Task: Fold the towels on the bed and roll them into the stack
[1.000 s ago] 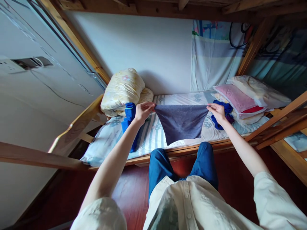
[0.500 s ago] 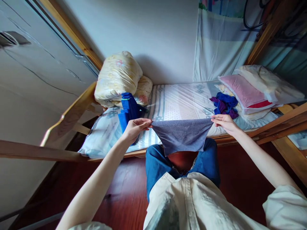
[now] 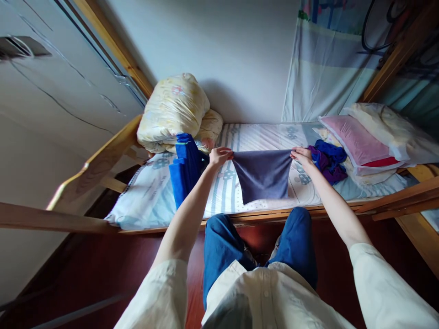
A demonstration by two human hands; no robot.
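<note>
A dark grey-blue towel (image 3: 263, 176) hangs stretched between my two hands above the mattress (image 3: 240, 196). My left hand (image 3: 219, 156) pinches its left top corner, fingers closed. My right hand (image 3: 302, 156) pinches the right top corner the same way. The cloth's lower edge droops toward the bed's front rail (image 3: 274, 214). Both arms reach forward over my blue-trousered knees.
A bright blue garment (image 3: 185, 169) lies left of my left hand, against a rolled yellow quilt (image 3: 173, 114). A crumpled blue and purple cloth (image 3: 328, 160) sits right of my right hand, beside a pink pillow (image 3: 353, 144). Wooden bunk rails (image 3: 404, 198) frame the bed; the floor is dark red.
My hands have moved the towel forward, from over the bed's front edge and my knees to above the mattress. Both hands are closer together now.
</note>
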